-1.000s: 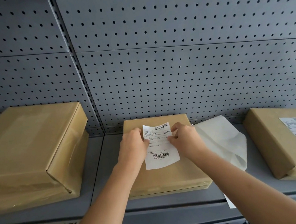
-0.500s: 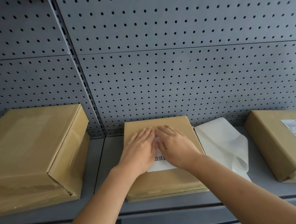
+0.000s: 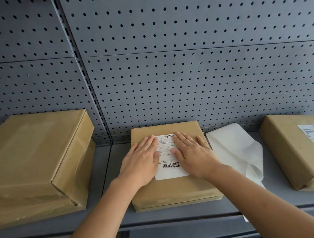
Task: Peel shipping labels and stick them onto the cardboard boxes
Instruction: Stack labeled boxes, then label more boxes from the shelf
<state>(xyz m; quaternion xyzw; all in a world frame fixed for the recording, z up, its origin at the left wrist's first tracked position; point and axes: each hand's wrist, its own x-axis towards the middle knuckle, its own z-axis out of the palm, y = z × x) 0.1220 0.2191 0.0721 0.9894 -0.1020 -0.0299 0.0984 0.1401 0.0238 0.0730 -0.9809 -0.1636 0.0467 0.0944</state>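
Head view: label pressed flat onto the middle box, both hands smoothing outward.

The shipping label (image 3: 168,157) now lies on top of the middle cardboard box (image 3: 175,190), which sits at the shelf's (image 3: 180,213) front edge; half a second ago the hands met over it, and now the left hand (image 3: 142,163) and right hand (image 3: 193,154) have slid apart, palms down, fingers (image 3: 149,141) straight and held together, pinching nothing. This box looks nearly finished. The peeled backing sheet (image 3: 236,149) lies just right of it. The right box (image 3: 297,149) already carries a label; the left box (image 3: 36,165) shows none. The label's side edges hide under the palms, so bubbles or lifted corners cannot be judged; its print is too small to read.
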